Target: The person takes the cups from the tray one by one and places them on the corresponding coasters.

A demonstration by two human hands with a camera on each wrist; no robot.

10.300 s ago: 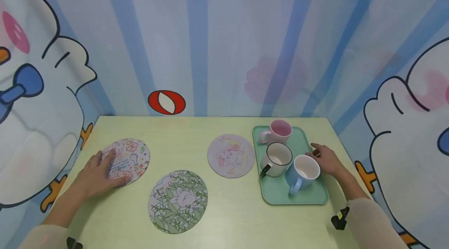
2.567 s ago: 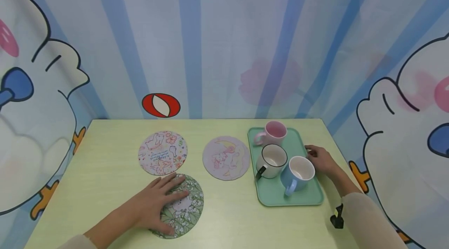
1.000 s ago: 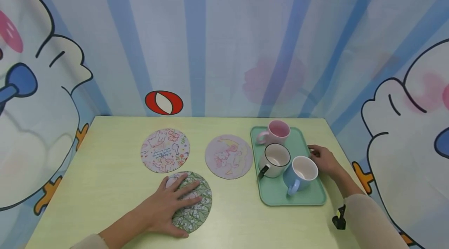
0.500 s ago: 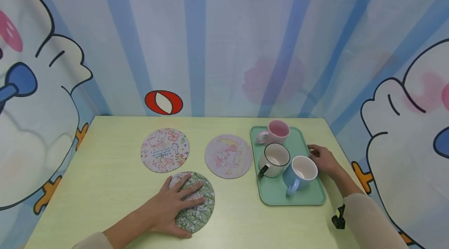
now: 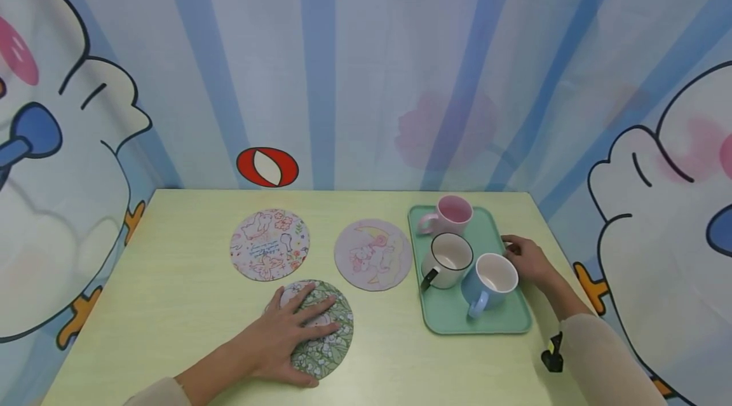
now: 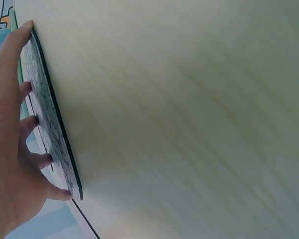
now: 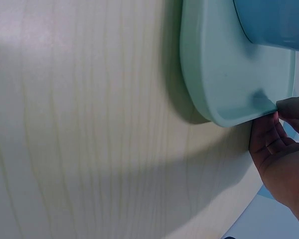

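Observation:
My left hand (image 5: pixel 286 336) lies spread over a round mat with a green leafy print (image 5: pixel 328 345), near the front middle of the table. In the left wrist view its fingertips touch the mat's top, with the thumb at the edge. On the right, my right hand (image 5: pixel 528 260) pinches the right rim of a mint green tray (image 5: pixel 486 323), thumb on top and fingers beneath. Three mugs stand on the tray: a pink one (image 5: pixel 454 215), a white one with a black rim (image 5: pixel 448 260) and a light blue one (image 5: pixel 492 282).
Behind the green mat lie a round mat with red floral drawings (image 5: pixel 269 245) and a pale pink round mat (image 5: pixel 373 255), the latter close to the tray's left edge. A striped blue curtain (image 5: pixel 372 75) rises behind the pale yellow table (image 5: pixel 143 285).
Earlier the left hand was on the floral mat, which has since moved right. Now it is on the green mat, and both have slid slightly right. The right hand stays at the tray.

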